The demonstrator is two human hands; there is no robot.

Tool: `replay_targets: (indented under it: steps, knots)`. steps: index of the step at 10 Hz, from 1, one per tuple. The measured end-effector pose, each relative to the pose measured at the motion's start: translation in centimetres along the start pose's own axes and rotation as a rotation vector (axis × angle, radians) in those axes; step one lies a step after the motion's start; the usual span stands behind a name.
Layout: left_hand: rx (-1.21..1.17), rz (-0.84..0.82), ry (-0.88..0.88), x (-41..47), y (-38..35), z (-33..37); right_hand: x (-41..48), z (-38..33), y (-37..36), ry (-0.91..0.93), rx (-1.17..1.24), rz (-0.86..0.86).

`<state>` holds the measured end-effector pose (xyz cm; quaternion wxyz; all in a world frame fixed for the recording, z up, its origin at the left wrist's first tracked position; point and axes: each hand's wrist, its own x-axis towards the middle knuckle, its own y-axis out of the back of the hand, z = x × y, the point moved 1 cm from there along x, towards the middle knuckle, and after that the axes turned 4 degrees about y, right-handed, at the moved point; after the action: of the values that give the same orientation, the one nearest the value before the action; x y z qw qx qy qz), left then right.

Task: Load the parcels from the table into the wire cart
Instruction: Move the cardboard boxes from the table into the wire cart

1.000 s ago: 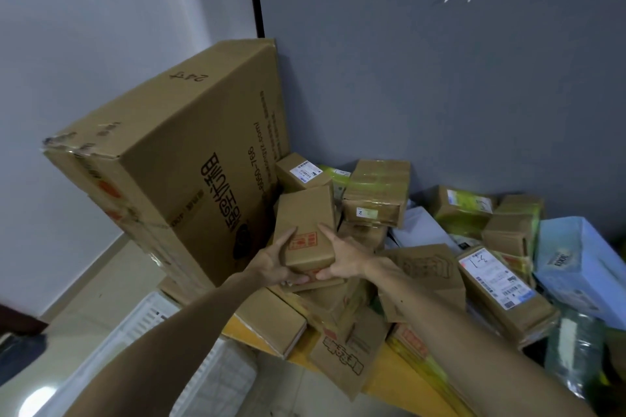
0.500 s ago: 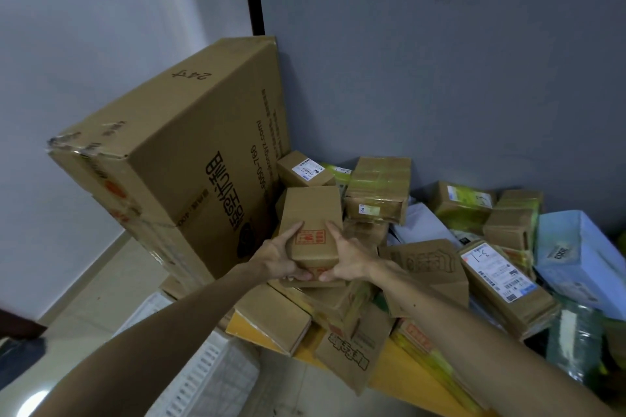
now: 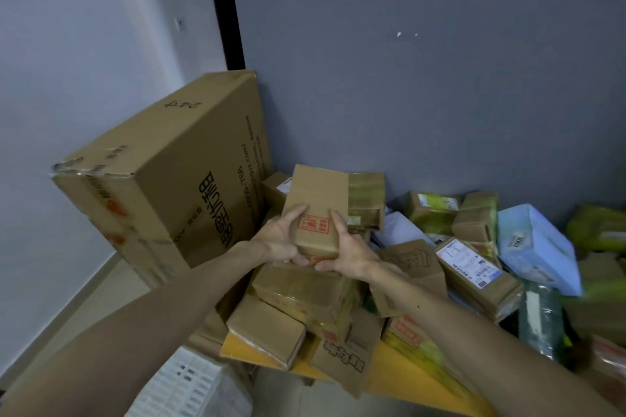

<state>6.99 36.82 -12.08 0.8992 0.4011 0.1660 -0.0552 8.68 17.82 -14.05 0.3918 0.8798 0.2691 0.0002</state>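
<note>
Small parcel (image 3: 316,210) above pile, right of big carton (image 3: 169,179)

Yellow tabletop (image 3: 401,374) in front of me, and only a strip of the near edge shows bare. At the left corner a flat brown parcel (image 3: 267,328) overhangs the edge. Just beside it, a brown paper mailer (image 3: 345,352) with bold black characters droops over the lip. To my right a yellow-green taped parcel (image 3: 420,345) runs along the edge. Behind these the parcels heap up to the wall. A big carton (image 3: 162,186) stands at the left end, its base hidden. Down on the pale floor (image 3: 111,291) sits a white gridded bin (image 3: 193,382).
</note>
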Motion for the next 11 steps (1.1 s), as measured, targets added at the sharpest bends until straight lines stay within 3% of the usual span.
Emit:
replay_targets:
  steps: [4, 8, 11]
  knots:
    - [0.126, -0.076, -0.386, -2.4, -2.1, 3.9, -9.5, -1.4, 0.2, -0.144, -0.002, 0.304]
    - [0.258, -0.237, -0.722, -8.7, -11.6, 11.8, -24.7, 3.0, 0.2, -0.288, 0.067, 0.614]
    - [0.299, -0.377, -0.845, -15.5, -22.9, 20.6, -38.3, 9.8, 1.4, -0.38, 0.138, 0.771]
